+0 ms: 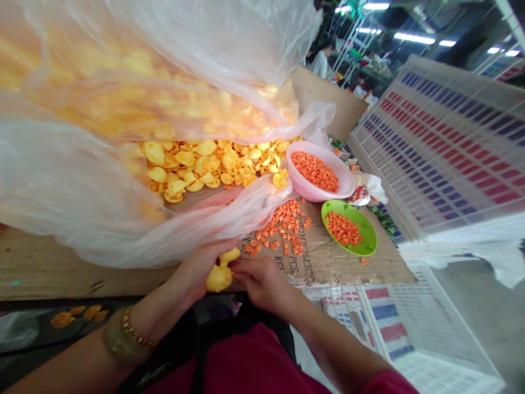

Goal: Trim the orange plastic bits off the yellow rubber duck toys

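My left hand [199,271] is closed around a yellow toy duck [219,277], a small rounded end joined to a bigger one, just over the table's near edge. From the other side my right hand [262,282] meets the toy with pinched fingertips; whatever they hold is too small to make out. Beyond my hands, small orange plastic pieces [283,227] lie loose on the cardboard [320,268]. More of them fill a pink bowl [344,183] and a green dish [369,238]. Yellow hollow shells [205,164] spill from a big clear plastic bag [135,241].
White plastic crates [443,137] with red and blue stripes stand on the right, one more crate [443,328] below. A crumpled white wrapper [371,189] sits beside the pink bowl. Several orange-yellow pieces [63,318] lie low on the left. A person [322,63] is in the background.
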### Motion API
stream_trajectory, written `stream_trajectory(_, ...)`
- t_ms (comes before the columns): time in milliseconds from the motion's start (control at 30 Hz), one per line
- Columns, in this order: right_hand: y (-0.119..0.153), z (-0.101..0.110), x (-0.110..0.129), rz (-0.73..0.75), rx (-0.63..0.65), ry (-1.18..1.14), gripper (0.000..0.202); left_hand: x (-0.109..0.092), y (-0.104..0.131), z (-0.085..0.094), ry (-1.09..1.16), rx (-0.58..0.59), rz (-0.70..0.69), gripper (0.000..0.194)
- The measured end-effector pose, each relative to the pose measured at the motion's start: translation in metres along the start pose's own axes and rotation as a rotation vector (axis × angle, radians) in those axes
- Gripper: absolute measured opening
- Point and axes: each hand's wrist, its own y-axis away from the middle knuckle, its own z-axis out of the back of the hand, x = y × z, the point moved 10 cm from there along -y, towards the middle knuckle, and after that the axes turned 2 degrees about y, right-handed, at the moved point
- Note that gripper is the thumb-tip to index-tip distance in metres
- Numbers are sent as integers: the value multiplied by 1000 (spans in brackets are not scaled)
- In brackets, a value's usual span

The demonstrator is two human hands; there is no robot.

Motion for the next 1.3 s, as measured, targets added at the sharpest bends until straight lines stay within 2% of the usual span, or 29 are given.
stream_trajectory(100, 7, 33, -86, -459, -192, 130, 31, -10, 3, 7, 78, -9, 14, 7)
stream_trajectory(133, 9, 41, -107, -554, -234, 193, 31, -15, 5, 8, 115, -6, 13, 8)
stream_trajectory(200, 8, 45, -134, -626, -256, 266, 27, -25, 6, 10, 184, 10, -2, 11)
stream_trajectory(300, -1, 38, -143, -576, -232, 285, 18, -28, 5, 9, 261, 83, 3, 16)
stream_trajectory(400, -4, 38, -131, -532, -227, 277, 16, -21, 4, 7, 334, 161, 30, 18)
stream_trajectory(467, -3, 44, -111, -493, -270, 158, 17, -17, 4, 11, 369, 162, 31, 16)
stream_trajectory(567, -3, 49, -57, -302, -333, -220, 13, -15, 5, 19, 370, 79, 16, 14)
stream_trajectory(633, -4, 46, -12, -118, -300, -387, 13, -18, 7, 24, 352, 17, -5, 13)
stream_trajectory(700, -3, 40, 24, 19, -259, -405, 21, -21, 9, 23, 340, 3, -23, 13)
stream_trajectory(767, -2, 33, 43, 105, -239, -340, 28, -21, 10, 20, 345, 22, -15, 15)
stream_trajectory(933, -4, 27, 56, 214, -215, -125, 27, -15, 13, 21, 312, -3, 33, 18)
stream_trajectory(1067, -8, 21, 67, 289, -123, -58, 27, -11, 14, 24, 314, -52, 82, 22)
stream_trajectory(1200, -17, 12, 72, 250, 47, 70, 26, -6, 14, 23, 322, -65, 126, 24)
stream_trajectory(1300, -25, 10, 68, 158, 141, 160, 19, -5, 13, 23, 314, -74, 111, 22)
